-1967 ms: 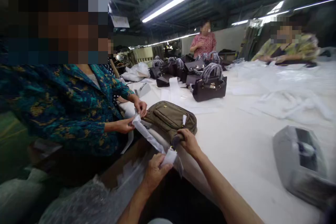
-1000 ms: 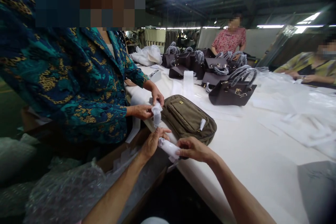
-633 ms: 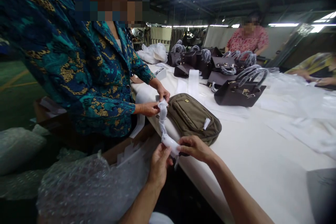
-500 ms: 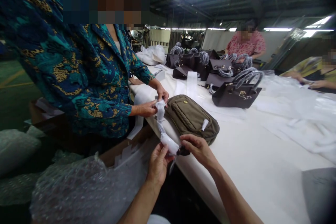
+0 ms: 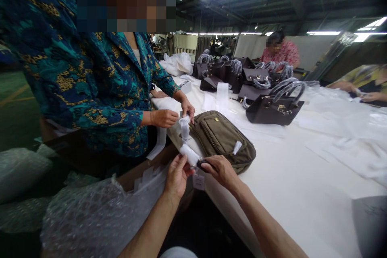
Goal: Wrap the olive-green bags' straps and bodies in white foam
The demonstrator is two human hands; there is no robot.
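Observation:
An olive-brown bag point(image 5: 222, 137) with a gold emblem and a white-wrapped zip pull lies at the table's near edge. My left hand point(image 5: 176, 175) is closed around the lower end of a white wrapping point(image 5: 190, 155), which seems to cover the bag's strap or its hardware. In my right hand point(image 5: 222, 170) is a dark strap end point(image 5: 202, 164) that meets this wrapping. Below it hangs a small white tag point(image 5: 198, 182). Opposite me, a co-worker's hands point(image 5: 178, 117) are at another white-wrapped stretch of the strap. What lies under the wrapping is hidden.
Several dark handbags point(image 5: 273, 107) with plastic-wrapped handles stand further back on the white table point(image 5: 290, 169). Bubble wrap point(image 5: 90, 217) and an open carton point(image 5: 127, 179) are low on the left. Other people work at the far side and right.
My hands and the wrapped end have shifted slightly left, and my right fingers have closed over the dark strap end. The tag now hangs in view. One co-worker hand has drawn back left.

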